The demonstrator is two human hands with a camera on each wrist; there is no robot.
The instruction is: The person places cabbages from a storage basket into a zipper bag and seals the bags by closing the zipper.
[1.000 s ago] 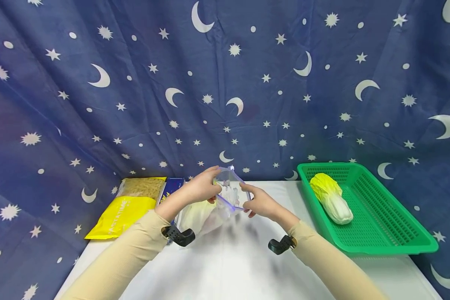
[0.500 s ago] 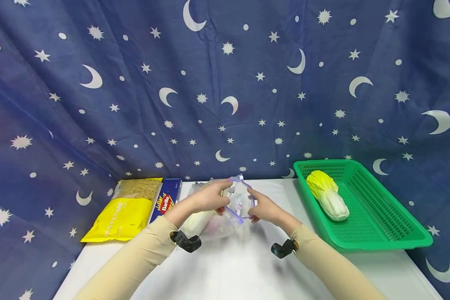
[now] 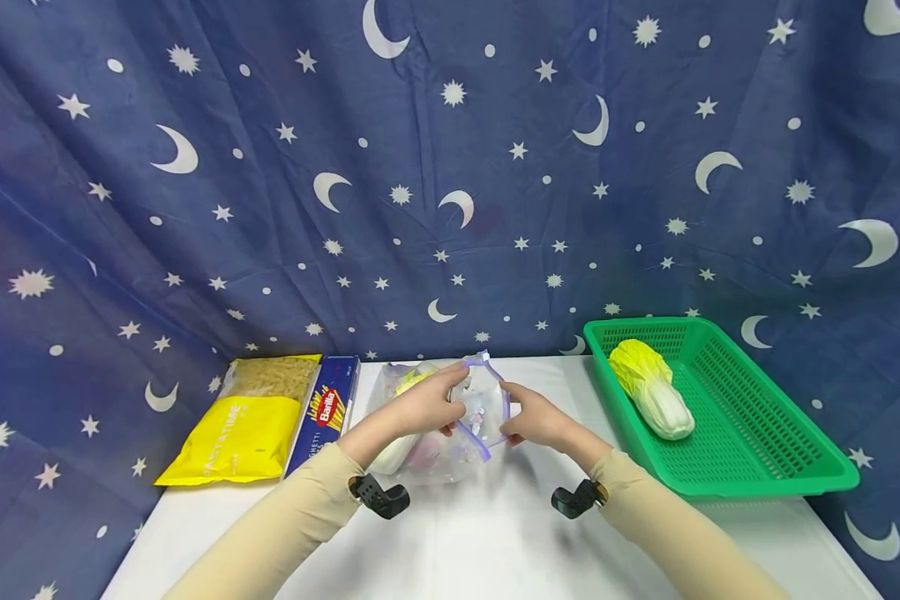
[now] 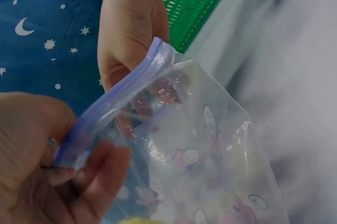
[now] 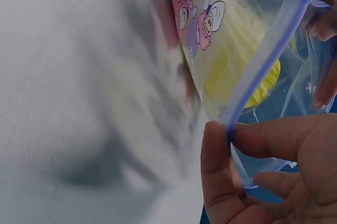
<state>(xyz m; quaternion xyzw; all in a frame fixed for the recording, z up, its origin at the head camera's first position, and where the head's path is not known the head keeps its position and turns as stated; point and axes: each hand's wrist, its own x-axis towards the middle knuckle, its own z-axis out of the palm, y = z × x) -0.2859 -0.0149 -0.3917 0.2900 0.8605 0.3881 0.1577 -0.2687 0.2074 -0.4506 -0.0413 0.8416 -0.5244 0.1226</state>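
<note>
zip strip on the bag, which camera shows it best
The right wrist view: the zip strip runs sharp and close, pinched by the right hand. The left wrist view shows it near too, with the left hand on one end. The head view shows it small, between both hands.

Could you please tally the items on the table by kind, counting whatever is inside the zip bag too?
Cabbages: 2 (basket, bag)
Pasta packs: 2 (yellow, blue)
Zip bag: 1
Green basket: 1
Total: 6
</note>
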